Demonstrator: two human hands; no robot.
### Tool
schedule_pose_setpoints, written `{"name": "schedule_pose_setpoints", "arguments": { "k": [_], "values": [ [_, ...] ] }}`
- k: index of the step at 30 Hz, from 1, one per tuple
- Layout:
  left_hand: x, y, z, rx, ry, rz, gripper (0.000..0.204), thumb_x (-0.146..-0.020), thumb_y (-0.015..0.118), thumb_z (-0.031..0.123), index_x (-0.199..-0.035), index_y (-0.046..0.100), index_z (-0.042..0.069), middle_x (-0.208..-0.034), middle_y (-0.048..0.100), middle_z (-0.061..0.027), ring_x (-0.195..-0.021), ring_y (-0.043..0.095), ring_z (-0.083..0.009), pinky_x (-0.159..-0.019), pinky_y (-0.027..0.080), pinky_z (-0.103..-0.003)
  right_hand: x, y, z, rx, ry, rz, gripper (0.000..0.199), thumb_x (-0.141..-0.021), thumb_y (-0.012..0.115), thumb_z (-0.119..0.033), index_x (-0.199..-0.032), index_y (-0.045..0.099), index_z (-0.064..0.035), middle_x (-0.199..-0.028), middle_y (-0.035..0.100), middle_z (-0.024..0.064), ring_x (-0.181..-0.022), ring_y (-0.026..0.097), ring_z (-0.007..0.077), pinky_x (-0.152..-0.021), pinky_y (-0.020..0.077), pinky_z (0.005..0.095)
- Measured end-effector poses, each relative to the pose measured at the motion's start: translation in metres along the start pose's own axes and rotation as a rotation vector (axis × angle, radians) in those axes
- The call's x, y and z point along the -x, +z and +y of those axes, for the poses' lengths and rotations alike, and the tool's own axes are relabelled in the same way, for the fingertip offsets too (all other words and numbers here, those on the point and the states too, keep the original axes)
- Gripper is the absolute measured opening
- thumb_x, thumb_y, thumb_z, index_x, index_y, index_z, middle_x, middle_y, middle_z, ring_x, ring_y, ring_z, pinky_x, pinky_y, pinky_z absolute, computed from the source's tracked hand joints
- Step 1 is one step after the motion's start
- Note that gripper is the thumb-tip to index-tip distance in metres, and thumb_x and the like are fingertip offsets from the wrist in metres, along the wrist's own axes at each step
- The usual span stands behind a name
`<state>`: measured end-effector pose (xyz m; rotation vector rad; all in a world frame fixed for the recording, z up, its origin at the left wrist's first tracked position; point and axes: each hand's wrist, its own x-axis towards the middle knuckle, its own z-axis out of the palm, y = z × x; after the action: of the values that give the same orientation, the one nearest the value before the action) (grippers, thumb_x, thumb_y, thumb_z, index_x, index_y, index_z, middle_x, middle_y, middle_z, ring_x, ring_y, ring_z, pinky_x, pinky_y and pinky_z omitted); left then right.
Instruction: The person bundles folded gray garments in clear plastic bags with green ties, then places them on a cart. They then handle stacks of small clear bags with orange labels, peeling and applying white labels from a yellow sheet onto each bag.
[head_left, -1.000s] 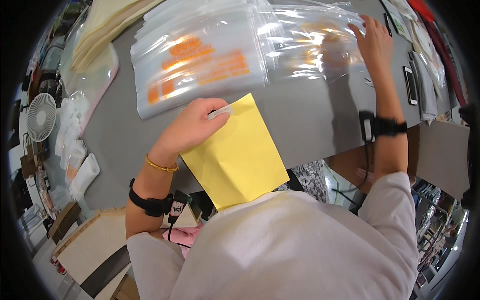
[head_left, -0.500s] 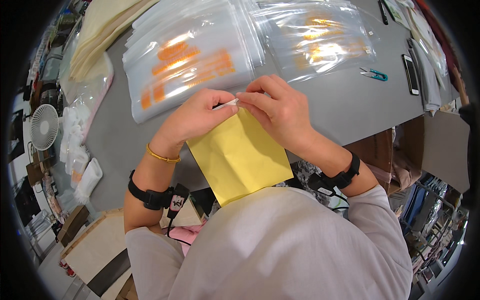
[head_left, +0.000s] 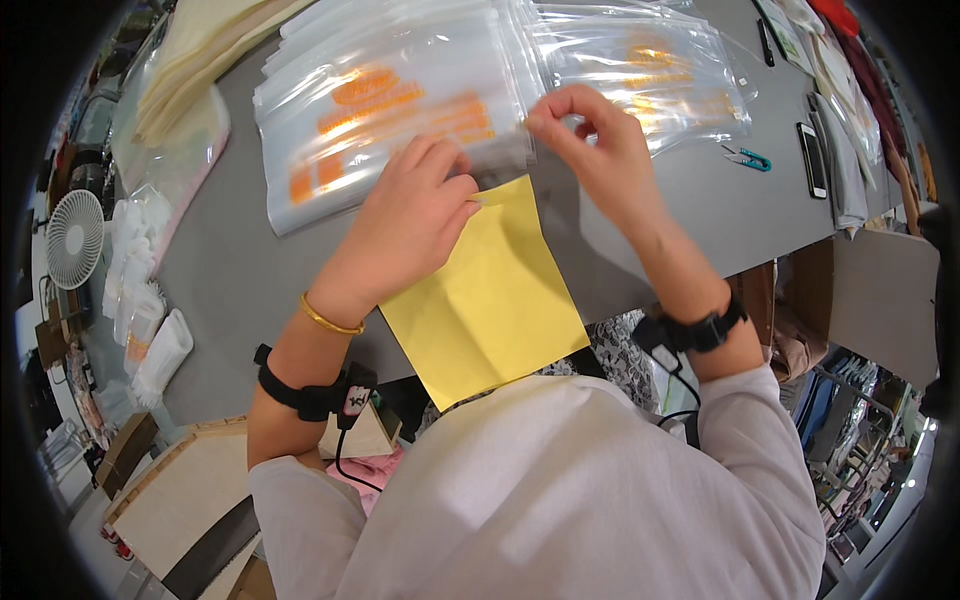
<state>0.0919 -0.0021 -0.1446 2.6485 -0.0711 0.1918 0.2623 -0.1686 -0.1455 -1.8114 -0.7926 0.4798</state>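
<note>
A yellow sheet of paper (head_left: 490, 300), lightly creased, hangs over the near table edge against my shirt. My left hand (head_left: 415, 220) is closed on its top left corner, fingers curled so that most of the grip is hidden. To the upper right, apart from the sheet, my right hand (head_left: 605, 145) is raised over the table with thumb and index finger pinched together. Whatever lies in that pinch is too small to make out. Its nearest neighbours are the stacks of clear plastic bags with orange print, the larger stack (head_left: 400, 100) and the smaller one (head_left: 650, 70).
Teal thread snips (head_left: 750, 159) and a phone (head_left: 812, 160) lie on the grey table (head_left: 690, 215) at the right. Cream fabric (head_left: 200, 70), white rolled pieces (head_left: 160, 355) and a white fan (head_left: 75, 240) are at the left. A cardboard box (head_left: 885, 290) stands beyond the right edge.
My right hand has lifted away from my left, up and to the right. The small white piece between my hands no longer shows. The sheet's top right corner is now uncovered.
</note>
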Motion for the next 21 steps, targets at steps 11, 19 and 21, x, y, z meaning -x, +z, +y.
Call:
{"name": "schedule_pose_setpoints", "arguments": {
  "k": [11,19,21],
  "values": [
    [-0.005,0.022,-0.007,-0.071,0.083,0.02,0.01,-0.09,0.064,0.007,-0.091,0.063,-0.003,-0.136,0.059,-0.0189,-0.13,0.054,-0.0372,-0.117,0.04,-0.051,-0.045,0.031,0.06,0.118,-0.067,-0.128,0.015,-0.087,0.074,-0.014,-0.085,0.074,0.0013,-0.106,0.068,0.0063,-0.097,0.063,0.0235,-0.085,0.0533,0.0357],
    [-0.009,0.024,-0.005,-0.11,0.098,0.053,0.008,-0.087,0.065,0.006,-0.089,0.062,-0.001,-0.136,0.061,-0.0186,-0.128,0.056,-0.037,-0.114,0.042,-0.051,-0.031,0.033,0.046,0.527,-0.394,0.004,0.018,-0.08,0.081,-0.019,-0.079,0.071,-0.0038,-0.102,0.066,0.0088,-0.102,0.06,0.0301,-0.089,0.0522,0.0395],
    [-0.008,0.026,-0.006,-0.098,0.095,0.044,0.008,-0.088,0.068,0.005,-0.091,0.062,0.0,-0.14,0.06,-0.0158,-0.129,0.056,-0.0354,-0.114,0.043,-0.048,-0.033,0.03,0.044,0.727,-0.381,0.106,0.024,-0.077,0.085,-0.025,-0.079,0.071,-0.0052,-0.1,0.065,0.0103,-0.1,0.06,0.0319,-0.088,0.0522,0.0394]
  ]
}}
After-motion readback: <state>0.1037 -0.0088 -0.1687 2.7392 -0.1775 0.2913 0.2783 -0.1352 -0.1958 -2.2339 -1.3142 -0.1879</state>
